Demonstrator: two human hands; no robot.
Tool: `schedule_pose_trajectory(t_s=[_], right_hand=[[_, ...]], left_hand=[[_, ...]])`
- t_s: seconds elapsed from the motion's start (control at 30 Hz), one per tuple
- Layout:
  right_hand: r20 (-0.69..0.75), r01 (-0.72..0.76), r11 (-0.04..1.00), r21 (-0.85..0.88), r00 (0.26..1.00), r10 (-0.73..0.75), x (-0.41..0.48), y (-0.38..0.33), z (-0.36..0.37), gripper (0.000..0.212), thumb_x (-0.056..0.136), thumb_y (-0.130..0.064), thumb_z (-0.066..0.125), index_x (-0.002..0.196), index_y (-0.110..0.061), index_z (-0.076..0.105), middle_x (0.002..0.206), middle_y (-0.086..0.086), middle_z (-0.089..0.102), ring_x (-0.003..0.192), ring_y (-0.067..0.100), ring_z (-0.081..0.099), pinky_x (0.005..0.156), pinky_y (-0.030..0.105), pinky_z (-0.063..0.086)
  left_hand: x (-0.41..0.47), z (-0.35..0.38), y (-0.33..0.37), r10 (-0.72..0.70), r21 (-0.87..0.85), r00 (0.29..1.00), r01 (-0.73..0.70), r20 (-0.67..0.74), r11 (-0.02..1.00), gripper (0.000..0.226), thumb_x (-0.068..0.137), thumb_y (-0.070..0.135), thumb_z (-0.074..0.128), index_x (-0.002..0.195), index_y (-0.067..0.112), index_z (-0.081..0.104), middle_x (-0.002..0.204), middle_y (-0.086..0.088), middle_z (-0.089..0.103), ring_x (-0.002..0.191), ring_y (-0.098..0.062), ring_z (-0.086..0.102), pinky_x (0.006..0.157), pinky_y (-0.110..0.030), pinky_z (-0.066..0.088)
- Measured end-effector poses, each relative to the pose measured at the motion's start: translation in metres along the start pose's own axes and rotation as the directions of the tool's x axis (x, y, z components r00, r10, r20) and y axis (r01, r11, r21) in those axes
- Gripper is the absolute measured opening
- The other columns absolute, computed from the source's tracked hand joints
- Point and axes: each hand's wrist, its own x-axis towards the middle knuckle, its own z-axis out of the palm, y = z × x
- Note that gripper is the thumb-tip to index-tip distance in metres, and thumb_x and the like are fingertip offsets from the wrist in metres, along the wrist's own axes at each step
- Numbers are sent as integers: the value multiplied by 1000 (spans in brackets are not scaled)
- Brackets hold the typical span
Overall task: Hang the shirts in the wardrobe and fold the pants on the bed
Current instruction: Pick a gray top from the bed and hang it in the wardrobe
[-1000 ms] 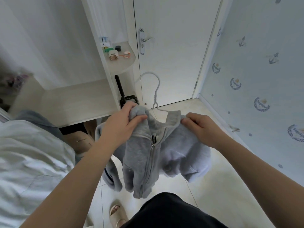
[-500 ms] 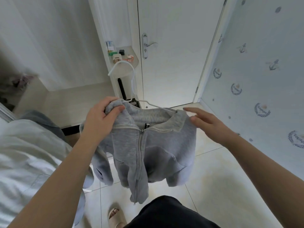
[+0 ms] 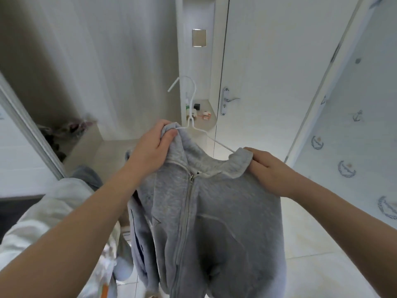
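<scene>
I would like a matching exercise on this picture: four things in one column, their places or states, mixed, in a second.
1 grey zip-up sweatshirt
2 thin white wire hanger
3 silver metal door handle
4 right hand

a fixed on the white door
b inside the sweatshirt's neck, hook upward
c zipped shut, draped on the hanger
d pinches the sweatshirt's collar

Pairs: 1-c, 2-b, 3-a, 4-d
</scene>
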Motion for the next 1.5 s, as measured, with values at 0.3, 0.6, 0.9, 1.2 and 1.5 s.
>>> schedule_pose_trajectory(t_s=[0.3,0.6,0.9,1.2,1.5], right_hand=[[-130,117,992,44,985,-110,131,-79,-14,36,104,-34,46,76,-23,66,72,-10,67,66,4,59,60,13,44],[-229,134,955,264,971,-72,267,-172,-14,42,98,-33,60,66,-7,62,64,3,54,59,14,46,58,27,35],[-379,157,854,497,924,51,403,-287,-23,16,84,-19,61,79,-8,71,73,14,66,65,23,64,60,28,48],[-542,364,845,392,833,-108,526,-398,-65,22,88,-18,58,96,1,67,76,14,63,66,25,60,53,23,44],[-582,486,783,388,788,-200,633,-481,-108,20,93,-22,50,97,-5,62,73,6,56,59,19,52,44,18,37]], left_hand=[[104,-86,-64,56,68,998,-55,-15,996,12,101,40,53,95,31,59,78,19,63,75,6,57,65,-13,39],[232,-184,-127,60,109,981,-40,-186,993,26,97,54,53,93,30,63,89,8,68,88,-4,61,80,-22,44],[305,-283,-116,215,41,901,-216,-376,976,20,101,41,50,110,27,61,111,8,63,109,-11,57,101,-32,44],[354,-337,-76,228,41,954,-224,-193,974,21,93,47,64,98,26,63,97,12,66,76,5,58,74,-16,46],[419,-327,-60,100,407,969,0,-226,913,58,76,66,68,111,27,43,112,4,62,101,-22,62,86,-42,53]])
